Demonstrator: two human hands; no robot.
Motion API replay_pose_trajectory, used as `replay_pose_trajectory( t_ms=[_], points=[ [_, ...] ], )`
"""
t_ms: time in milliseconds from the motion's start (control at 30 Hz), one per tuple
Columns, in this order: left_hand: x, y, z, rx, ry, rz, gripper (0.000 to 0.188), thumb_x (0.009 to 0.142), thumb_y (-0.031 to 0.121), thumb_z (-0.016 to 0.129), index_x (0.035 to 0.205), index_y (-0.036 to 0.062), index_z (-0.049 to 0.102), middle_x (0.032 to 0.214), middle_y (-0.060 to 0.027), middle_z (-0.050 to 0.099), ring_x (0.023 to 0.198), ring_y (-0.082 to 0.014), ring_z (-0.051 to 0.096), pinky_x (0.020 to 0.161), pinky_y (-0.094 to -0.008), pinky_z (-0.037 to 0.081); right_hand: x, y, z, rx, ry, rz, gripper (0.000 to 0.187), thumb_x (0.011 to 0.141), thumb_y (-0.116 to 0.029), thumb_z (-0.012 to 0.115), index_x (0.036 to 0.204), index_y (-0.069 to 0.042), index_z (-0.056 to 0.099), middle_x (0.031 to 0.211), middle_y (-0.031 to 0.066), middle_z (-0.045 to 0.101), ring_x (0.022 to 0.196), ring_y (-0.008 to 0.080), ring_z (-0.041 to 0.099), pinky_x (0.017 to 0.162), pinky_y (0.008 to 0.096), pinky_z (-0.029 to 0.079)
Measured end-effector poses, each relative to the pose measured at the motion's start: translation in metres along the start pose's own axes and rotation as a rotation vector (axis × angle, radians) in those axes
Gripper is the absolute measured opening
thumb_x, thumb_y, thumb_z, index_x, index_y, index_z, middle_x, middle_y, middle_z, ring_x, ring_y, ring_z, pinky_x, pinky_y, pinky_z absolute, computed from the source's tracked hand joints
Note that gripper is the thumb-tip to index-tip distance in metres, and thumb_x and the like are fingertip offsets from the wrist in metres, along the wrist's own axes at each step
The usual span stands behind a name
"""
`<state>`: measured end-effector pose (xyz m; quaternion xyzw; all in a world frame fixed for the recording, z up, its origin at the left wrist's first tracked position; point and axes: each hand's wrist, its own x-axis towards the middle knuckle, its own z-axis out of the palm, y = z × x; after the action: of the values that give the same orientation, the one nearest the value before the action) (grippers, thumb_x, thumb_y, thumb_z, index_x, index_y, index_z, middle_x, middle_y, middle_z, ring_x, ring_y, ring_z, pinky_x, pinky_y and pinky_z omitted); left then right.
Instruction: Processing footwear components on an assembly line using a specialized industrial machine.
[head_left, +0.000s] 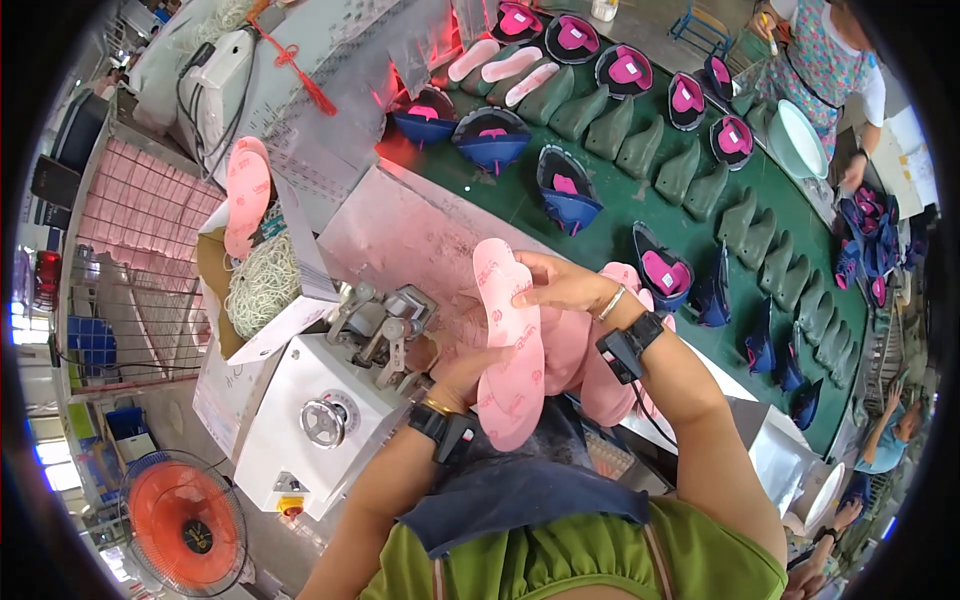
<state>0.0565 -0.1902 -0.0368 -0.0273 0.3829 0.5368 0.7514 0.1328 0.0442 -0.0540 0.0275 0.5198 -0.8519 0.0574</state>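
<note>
A long pink insole [508, 388] with small red printing is held upright in front of me. My right hand [565, 285] pinches its upper right edge, thumb on the face and the other fingers behind. Against its left edge, lower down, my left hand [462, 376] is closed with the thumb over the face; its other fingers are mostly hidden. Behind and to the right of it lie more pink insoles [605, 385], partly covered by the held one. Close to my left hand are the metal rollers [398, 325] of a white machine [335, 425].
An open carton [215, 290] of pale cord stands left, with another insole [248, 195] on its edge. An orange fan [185, 525] is lower left. A green conveyor [620, 210] carries dark green shoe lasts [605, 130] and blue shoe uppers [570, 195]. A co-worker [825, 60] stands across it.
</note>
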Motion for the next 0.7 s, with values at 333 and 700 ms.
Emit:
replay_pose_trajectory(
  t_ms=[333,700],
  points=[
    [-0.037,-0.017,-0.014,-0.147,0.187,0.004,0.040,0.099,0.029,0.064,0.130,0.0043,0.058,0.117,-0.0070,0.066,0.105,-0.0174,0.066,0.093,-0.0348,0.054,-0.015,0.055,0.091,-0.532,0.776,-0.175,0.057,0.086,-0.019,0.073,0.132,0.003,0.050,0.124,0.0141,0.057,0.118,0.0231,0.055,0.101,0.0348,0.045],
    [-0.020,-0.075,-0.074,-0.206,0.218,0.080,0.054,0.102,0.042,0.055,0.143,0.0074,0.047,0.132,-0.0070,0.061,0.117,-0.0185,0.060,0.101,-0.0340,0.050,0.017,0.079,0.067,-0.394,0.304,-0.010,0.073,0.089,-0.016,0.066,0.151,0.001,0.031,0.143,0.0211,0.048,0.132,0.0276,0.049,0.110,0.0358,0.039]
  ],
)
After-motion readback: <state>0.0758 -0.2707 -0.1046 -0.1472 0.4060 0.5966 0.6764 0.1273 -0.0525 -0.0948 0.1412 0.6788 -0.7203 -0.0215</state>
